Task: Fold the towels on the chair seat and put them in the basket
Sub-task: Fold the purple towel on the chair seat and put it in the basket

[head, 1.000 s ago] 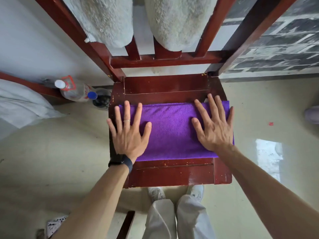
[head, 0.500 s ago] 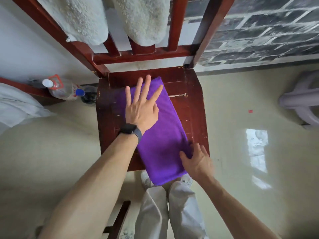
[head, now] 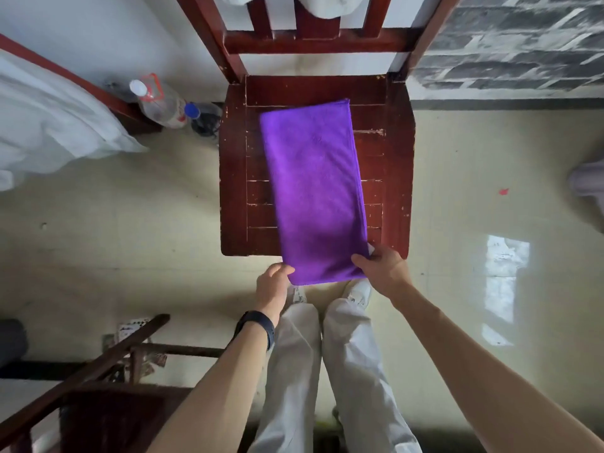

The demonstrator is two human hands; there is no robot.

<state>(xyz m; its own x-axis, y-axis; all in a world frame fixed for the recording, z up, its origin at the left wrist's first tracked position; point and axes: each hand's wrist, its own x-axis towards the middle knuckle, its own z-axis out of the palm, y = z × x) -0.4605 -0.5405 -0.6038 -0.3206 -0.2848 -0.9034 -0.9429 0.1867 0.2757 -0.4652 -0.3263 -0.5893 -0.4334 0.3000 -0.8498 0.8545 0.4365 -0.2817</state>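
Observation:
A purple towel [head: 313, 188], folded into a long strip, lies lengthwise on the dark red wooden chair seat [head: 235, 178]. Its near end hangs a little past the seat's front edge. My left hand [head: 273, 284] pinches the near left corner of the towel. My right hand [head: 380, 264] pinches the near right corner. White fluffy towels [head: 322, 4] hang over the chair back at the top edge. No basket is in view.
A plastic bottle [head: 160, 103] and a dark object stand on the floor left of the chair. White bedding [head: 49, 125] lies at the left. A second wooden chair [head: 98, 371] is at the bottom left. My legs and shoes stand before the seat.
The towel was turned from lying crosswise to lying lengthwise on the seat. My left hand left the towel's top and came to its near left corner; my right hand kept the near right corner.

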